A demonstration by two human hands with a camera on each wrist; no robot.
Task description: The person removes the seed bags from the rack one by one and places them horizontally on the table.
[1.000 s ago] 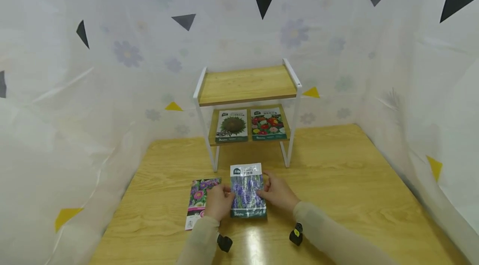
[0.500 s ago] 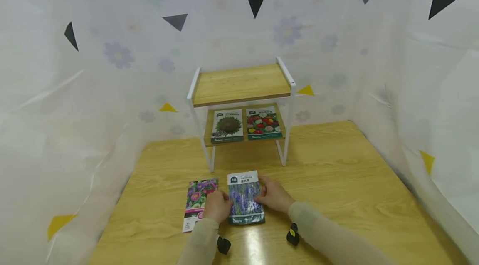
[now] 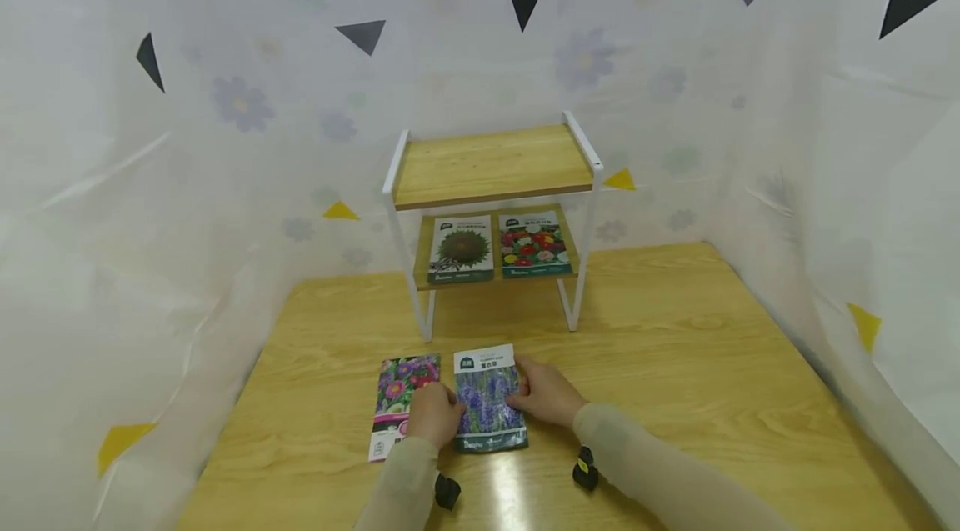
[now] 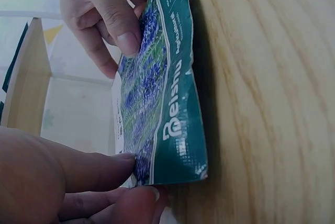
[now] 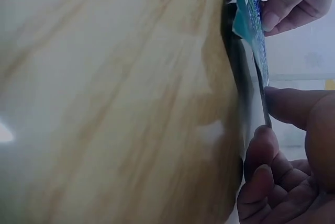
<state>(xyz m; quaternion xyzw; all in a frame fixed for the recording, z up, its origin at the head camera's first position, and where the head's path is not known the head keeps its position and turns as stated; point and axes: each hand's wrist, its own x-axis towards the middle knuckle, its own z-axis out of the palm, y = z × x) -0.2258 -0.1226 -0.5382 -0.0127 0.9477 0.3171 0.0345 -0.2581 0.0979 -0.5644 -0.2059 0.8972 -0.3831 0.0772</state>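
The likeliest trouble, to judge from your hold, is the packet bending or slipping: you have the lavender seed packet only by its two side edges, and its glossy, thin-looking film could buckle if your hands press inward or slide free if one pinch slackens. Uneven lifting could also twist it. Your left hand sits over the right part of the pink-and-purple flower packet, so a low sweep of those knuckles might drag that one across the worktop.

The lavender packet lies between your hands, picture side up, its printed name end pointing away from you. Your left hand pinches its left edge, thumb on the face and fingers beneath. Your right hand pinches the opposite edge, thumb in front and fingers behind. In both, thumb and fingertips are parted by little more than the packet itself. The packet is tilted close above the worktop, with shadow under it; you cannot tell whether any edge touches.

Beyond both hands stands the two-tier rack, its lower shelf bearing a sunflower packet and, to its right, a red-and-pink flower packet.
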